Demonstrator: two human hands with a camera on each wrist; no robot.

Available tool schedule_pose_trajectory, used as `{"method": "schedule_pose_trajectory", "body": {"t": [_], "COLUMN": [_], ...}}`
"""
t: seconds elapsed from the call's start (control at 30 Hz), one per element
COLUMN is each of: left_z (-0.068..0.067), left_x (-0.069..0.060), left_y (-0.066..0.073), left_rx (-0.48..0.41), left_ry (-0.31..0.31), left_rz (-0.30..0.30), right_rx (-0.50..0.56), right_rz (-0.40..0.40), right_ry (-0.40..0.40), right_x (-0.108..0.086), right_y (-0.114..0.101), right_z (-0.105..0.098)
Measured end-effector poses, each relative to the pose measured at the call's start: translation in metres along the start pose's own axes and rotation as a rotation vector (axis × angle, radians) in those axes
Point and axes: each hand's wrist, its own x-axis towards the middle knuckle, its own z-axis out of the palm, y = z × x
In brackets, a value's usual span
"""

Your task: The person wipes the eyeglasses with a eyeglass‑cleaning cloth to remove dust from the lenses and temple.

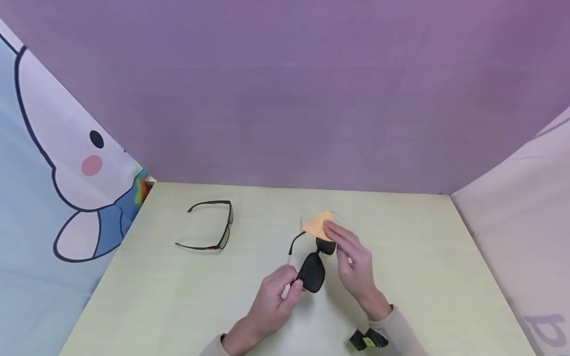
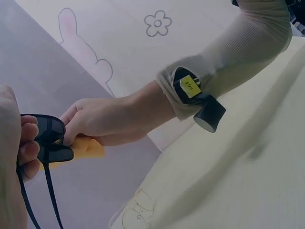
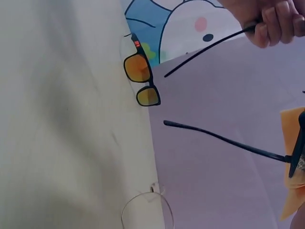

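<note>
Black sunglasses (image 1: 311, 273) are held up above the table, lenses toward the right and temple arms pointing left. My left hand (image 1: 277, 298) grips them at the near lens's outer corner, by the hinge. At the far lens my right hand (image 1: 355, 262) pinches an orange cloth (image 1: 317, 226), which folds over the top of that lens. In the left wrist view the cloth (image 2: 88, 148) shows beneath the right hand (image 2: 102, 119), beside the dark lenses (image 2: 50, 129). Both temples reach out freely in the right wrist view, one temple (image 3: 224, 139) near the cloth.
Black-framed glasses (image 1: 225, 236) with tinted lenses rest on the table at left, temples unfolded. Thin wire-rimmed glasses (image 2: 135, 217) lie on the table behind the hands, mostly covered in the head view. A purple backdrop (image 1: 285, 99) rises behind the table's far edge.
</note>
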Motion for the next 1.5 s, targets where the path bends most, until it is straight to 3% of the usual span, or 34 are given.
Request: {"method": "schedule_pose_trajectory", "body": {"t": [0.17, 0.37, 0.53, 0.67, 0.8, 1.07, 1.17, 1.23, 1.33, 1.4, 1.5], "left_z": [-0.003, -0.006, -0.006, -0.009, -0.012, -0.015, -0.014, -0.013, -0.011, -0.01, -0.01], "left_x": [-0.002, -0.003, 0.001, 0.005, 0.007, 0.009, 0.01, 0.01, 0.011, 0.012, 0.011], "left_y": [-0.002, -0.005, -0.002, 0.0, 0.001, 0.001, 0.0, 0.0, 0.002, 0.003, 0.004], "left_rx": [0.014, -0.039, -0.113, -0.193, -0.236, -0.351, -0.371, -0.38, -0.399, -0.417, -0.435], "left_ry": [-0.028, -0.031, 0.002, 0.07, 0.131, 0.188, 0.22, 0.251, 0.302, 0.334, 0.356], "left_rz": [-0.045, -0.169, -0.318, -0.416, -0.46, -0.588, -0.603, -0.613, -0.632, -0.661, -0.695], "right_rx": [0.073, 0.156, 0.168, 0.167, 0.164, 0.148, 0.11, 0.106, 0.145, 0.183, 0.203], "right_rz": [-0.042, -0.066, -0.106, -0.241, -0.374, -0.416, -0.458, -0.456, -0.385, -0.301, -0.107], "right_ry": [-0.041, -0.087, -0.028, 0.063, 0.131, 0.167, 0.165, 0.134, 0.042, -0.01, -0.056], "right_x": [-0.004, -0.01, -0.011, -0.008, -0.004, -0.008, -0.009, -0.01, -0.012, -0.016, -0.022], "right_y": [-0.007, -0.019, -0.029, -0.039, -0.048, -0.054, -0.055, -0.055, -0.055, -0.054, -0.054], "right_z": [0.005, 0.005, 0.004, 0.006, 0.011, 0.021, 0.026, 0.029, 0.032, 0.033, 0.033]}}
